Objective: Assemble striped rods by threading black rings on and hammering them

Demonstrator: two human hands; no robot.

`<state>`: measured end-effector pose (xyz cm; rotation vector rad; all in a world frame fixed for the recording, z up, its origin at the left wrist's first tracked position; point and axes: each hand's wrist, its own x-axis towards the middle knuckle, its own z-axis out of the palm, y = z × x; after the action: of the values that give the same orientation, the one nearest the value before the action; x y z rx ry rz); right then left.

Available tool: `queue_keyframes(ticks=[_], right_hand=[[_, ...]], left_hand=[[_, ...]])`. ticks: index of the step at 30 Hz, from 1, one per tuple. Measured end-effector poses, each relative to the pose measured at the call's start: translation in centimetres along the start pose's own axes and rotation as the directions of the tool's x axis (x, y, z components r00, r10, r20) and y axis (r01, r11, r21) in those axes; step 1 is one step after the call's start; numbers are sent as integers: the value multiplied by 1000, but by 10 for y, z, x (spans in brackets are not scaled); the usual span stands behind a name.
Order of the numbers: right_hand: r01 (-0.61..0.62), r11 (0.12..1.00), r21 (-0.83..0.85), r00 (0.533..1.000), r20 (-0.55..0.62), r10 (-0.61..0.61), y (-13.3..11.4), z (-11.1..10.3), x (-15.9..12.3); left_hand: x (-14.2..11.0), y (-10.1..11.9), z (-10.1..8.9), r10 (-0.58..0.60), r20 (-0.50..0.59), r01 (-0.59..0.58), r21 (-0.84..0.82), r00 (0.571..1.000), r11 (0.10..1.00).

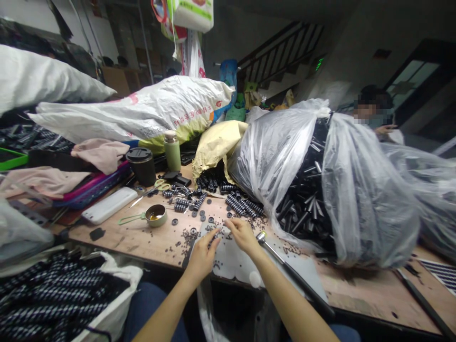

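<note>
Dozens of small dark pieces (187, 240) lie scattered across a grey sheet (233, 259) and the wooden table (119, 236) around it, near a person's left hand (200, 259), half-curled with thumb and forefinger apart, and right hand (245, 236), fingers bent inward (whether either holds a piece, one cannot tell). A black-handled tool (302, 280) lies to the right; checkered tubes (237, 204) cluster beyond the hands.

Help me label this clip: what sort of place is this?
Probably an assembly workshop: a wooden worktable strewn with small dark parts, a big plastic bag of black tubular pieces, and a sack of checkered pieces.
</note>
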<state>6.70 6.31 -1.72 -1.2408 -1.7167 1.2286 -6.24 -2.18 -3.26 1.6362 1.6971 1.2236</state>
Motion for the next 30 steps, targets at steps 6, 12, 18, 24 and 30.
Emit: queue_keyframes(ticks=[6, 12, 18, 24, 30], right_hand=[[81, 971, -225, 977, -175, -122, 7, 5, 39], [159, 968, -194, 979, -100, -180, 1, 8, 17], [170, 983, -66, 982, -77, -175, -11, 7, -11], [210, 977, -26, 972, -102, -212, -9, 5, -20], [477, 844, -247, 879, 162, -449, -13, 7, -25]], left_hand=[[5, -6, 3, -152, 4, 152, -71, 988, 986], [12, -2, 1, -88, -2, 88, -45, 996, 995], [12, 7, 5, 13, 15, -12, -25, 1000, 1000], [7, 6, 6, 29, 17, -29, 3, 999, 1000], [8, -2, 0, -43, -52, 40, -56, 998, 998]])
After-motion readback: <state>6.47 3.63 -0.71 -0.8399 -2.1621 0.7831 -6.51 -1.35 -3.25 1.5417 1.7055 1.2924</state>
